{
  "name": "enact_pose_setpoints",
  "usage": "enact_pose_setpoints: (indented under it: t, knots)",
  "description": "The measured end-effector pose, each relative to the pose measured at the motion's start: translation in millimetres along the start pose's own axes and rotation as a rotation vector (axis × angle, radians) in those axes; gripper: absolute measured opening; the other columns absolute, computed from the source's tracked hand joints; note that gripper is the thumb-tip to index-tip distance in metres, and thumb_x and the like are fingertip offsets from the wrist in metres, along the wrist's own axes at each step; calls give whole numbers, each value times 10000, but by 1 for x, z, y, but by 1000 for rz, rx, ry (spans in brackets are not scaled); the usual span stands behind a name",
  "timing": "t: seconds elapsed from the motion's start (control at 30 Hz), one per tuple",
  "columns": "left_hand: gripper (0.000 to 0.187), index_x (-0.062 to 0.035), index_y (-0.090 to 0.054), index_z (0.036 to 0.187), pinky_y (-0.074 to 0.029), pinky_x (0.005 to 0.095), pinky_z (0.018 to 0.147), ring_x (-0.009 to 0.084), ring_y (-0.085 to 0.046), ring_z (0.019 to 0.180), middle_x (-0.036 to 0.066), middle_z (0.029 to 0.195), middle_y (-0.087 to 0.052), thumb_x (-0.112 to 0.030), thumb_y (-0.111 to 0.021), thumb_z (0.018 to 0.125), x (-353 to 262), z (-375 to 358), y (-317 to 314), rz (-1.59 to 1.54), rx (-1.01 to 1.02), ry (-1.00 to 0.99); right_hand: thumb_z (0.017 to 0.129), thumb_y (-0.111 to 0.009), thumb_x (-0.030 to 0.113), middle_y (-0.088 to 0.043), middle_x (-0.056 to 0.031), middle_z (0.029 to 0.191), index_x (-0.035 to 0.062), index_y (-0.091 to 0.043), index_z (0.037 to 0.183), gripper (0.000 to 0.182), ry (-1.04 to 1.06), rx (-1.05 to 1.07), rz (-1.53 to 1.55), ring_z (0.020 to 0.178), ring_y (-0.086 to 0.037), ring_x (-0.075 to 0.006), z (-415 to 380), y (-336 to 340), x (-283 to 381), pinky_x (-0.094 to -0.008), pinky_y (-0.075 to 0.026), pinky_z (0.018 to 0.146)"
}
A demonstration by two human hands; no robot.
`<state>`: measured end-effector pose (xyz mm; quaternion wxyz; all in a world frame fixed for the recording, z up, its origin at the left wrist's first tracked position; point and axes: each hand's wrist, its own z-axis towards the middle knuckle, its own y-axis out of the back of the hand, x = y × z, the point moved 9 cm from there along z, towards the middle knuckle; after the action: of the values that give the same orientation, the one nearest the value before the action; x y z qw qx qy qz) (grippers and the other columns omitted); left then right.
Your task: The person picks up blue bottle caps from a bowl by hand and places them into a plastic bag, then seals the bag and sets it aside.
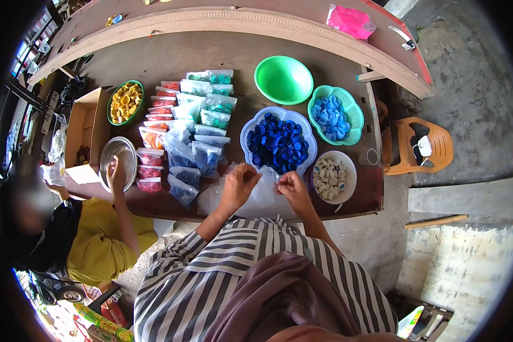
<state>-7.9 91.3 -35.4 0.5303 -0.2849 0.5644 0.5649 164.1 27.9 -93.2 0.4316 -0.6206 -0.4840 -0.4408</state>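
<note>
Spanning a big chunk of the view, the brown desk [211,51] carried a pale blue scalloped basket [245,137]. Just on its near side, a clear plastic bag [268,174] was between both hands. The left hand [293,188] had a narrow pinch grip on the bag; the right hand [238,187] had its fingers curled close by, tbh couldn't tell if holding it. Dark blue bottle caps [278,142] filled the basket.

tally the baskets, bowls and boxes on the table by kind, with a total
Scalloped plastic baskets: 2 (lavender basket, mint-green basket)
Round bowls: 4 (bright green plastic bowl, darker green bowl of yellow caps, white bowl, shiny metal bowl)
Brown cardboard box: 1
Total: 7
</note>
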Motion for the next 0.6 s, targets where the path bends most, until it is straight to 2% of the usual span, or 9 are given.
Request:
enact_pose_setpoints:
  t: [0.13,0.17,0.27,0.33,0.4,0.47,0.5,0.53,0.6]
  knots:
    - [210,0,-525,776,-449,312,540,200,-567,560,101,690,-590,-65,-725,782,0,-8,-16,-12,65,-25,881,-608,25,-588,-54,826,4,-542,1006,143,-48,35,-70,763,-598,-110,2,-17,9,-251,-491,659]
    - [222,-3,-529,761,-465,375,566,293,-594,602,142,697,-596,-97,-730,761,6,-11,-20,-17,80,45,881,-608,25,-588,-54,826,4,-542,1006,143,-52,36,-72,763,-598,-110,2,-15,7,-251,-491,659]
    - [205,-5,-528,781,-461,389,565,311,-584,591,149,676,-588,-99,-710,770,15,-13,-15,78,-24,42,865,-618,22,-598,-52,793,5,-556,1030,177,9,84,-272,748,-599,-112,8,-10,5,-261,-483,642]
    - [200,-8,-528,803,-465,385,573,300,-587,599,137,687,-592,-102,-702,776,20,-7,-5,108,-20,82,843,-642,22,-605,-53,771,13,-578,1010,179,197,-49,-606,734,-597,-110,11,3,22,-272,-477,633]
    - [197,-10,-527,826,-468,380,582,289,-590,607,126,699,-595,-104,-694,781,21,-3,3,133,-22,126,831,-655,25,-611,-59,783,19,-592,1000,180,191,-31,-561,730,-594,-115,16,7,18,-274,-478,642]
    - [282,-13,-522,888,-480,353,623,250,-589,657,101,792,-606,-159,-734,773,14,0,-6,-87,132,115,820,-669,28,-616,-66,794,26,-606,991,183,184,-12,-515,726,-592,-121,20,11,17,-276,-479,650]
    - [494,-26,-548,1086,-494,345,759,241,-580,874,107,1034,-580,-276,-796,740,15,-1,-11,-106,243,126,830,-662,26,-625,-58,815,22,-613,992,169,173,2,-510,733,-589,-112,21,11,20,-266,-477,662]
    - [494,-26,-548,1086,-494,345,759,241,-580,874,107,1034,-580,-276,-796,740,14,0,-6,-107,238,130,841,-655,24,-633,-50,836,18,-620,994,157,163,16,-504,740,-585,-103,23,11,23,-256,-475,674]
    - [791,-60,-471,1316,-461,382,904,278,-503,1090,124,1225,-486,-373,-834,686,-6,1,-3,-110,318,-30,858,-647,29,-639,-40,862,16,-623,1009,154,86,122,-399,756,-582,-92,28,9,24,-247,-473,687]
